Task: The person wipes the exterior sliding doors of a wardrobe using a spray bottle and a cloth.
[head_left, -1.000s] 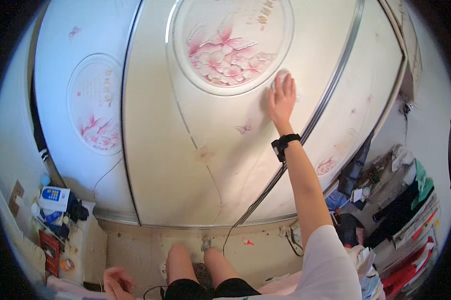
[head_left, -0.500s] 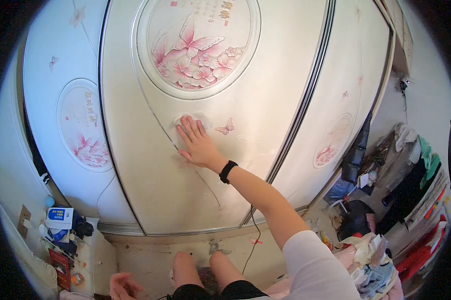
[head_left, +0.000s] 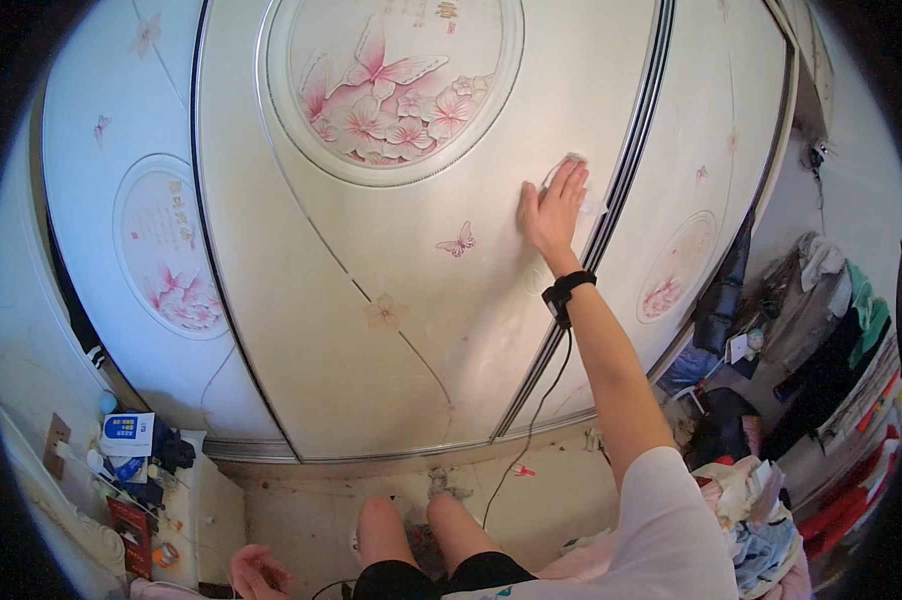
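My right hand (head_left: 554, 212) lies with its fingers stretched out on a white wipe (head_left: 576, 162), pressing it against the cream sliding wardrobe door (head_left: 391, 370). Edges of the wipe show beyond the fingertips and beside the palm, near the door's dark metal edge strip (head_left: 626, 150). A small pink butterfly (head_left: 458, 241) is on the door to the left of this hand, below a round relief of butterflies and flowers (head_left: 406, 100). Low at the left, my left hand (head_left: 259, 573) hangs away from everything, fingers loosely apart and holding nothing.
A low white cabinet (head_left: 216, 520) with boxes and small items stands at the lower left. Clothes (head_left: 761, 520) are heaped at the lower right, and more garments (head_left: 821, 330) hang beyond. A black cable (head_left: 541, 405) runs from my right wristband (head_left: 568, 295) toward the floor.
My right hand has slid the wipe to the right and upward across the door, past the butterfly. A flower it covered now shows. My left hand has hardly moved.
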Demonstrator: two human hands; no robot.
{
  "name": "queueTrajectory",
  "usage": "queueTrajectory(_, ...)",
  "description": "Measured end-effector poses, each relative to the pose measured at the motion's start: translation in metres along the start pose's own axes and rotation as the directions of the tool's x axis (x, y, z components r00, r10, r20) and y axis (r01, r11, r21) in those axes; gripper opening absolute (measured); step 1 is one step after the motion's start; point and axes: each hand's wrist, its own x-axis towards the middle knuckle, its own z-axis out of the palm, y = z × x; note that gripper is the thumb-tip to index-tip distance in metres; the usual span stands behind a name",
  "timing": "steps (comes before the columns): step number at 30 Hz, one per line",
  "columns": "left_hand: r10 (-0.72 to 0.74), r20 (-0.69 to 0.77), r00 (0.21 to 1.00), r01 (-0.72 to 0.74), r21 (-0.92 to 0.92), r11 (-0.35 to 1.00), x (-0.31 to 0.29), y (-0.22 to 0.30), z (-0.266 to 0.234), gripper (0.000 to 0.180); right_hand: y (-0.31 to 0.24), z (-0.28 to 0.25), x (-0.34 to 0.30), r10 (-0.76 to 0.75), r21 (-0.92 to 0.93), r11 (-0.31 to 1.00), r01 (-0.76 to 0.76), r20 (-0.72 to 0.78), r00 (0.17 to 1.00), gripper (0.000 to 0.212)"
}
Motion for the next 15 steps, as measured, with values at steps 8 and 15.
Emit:
queueTrajectory(8,0.074,0.072,0.995,-0.082,0.122,0.989,0.006,0.016,0.018,0.044,-0.077,0.014,0.005,-0.028,0.084,0.996,0.033,-0.057,0.998,0.083)
queueTrajectory(15,0.033,0.129,0.991,-0.033,0.001,0.999,-0.007,0.02,0.008,0.049,-0.143,0.034,-0.051,-0.451,0.228,0.881,0.415,0.142,0.881,0.078)
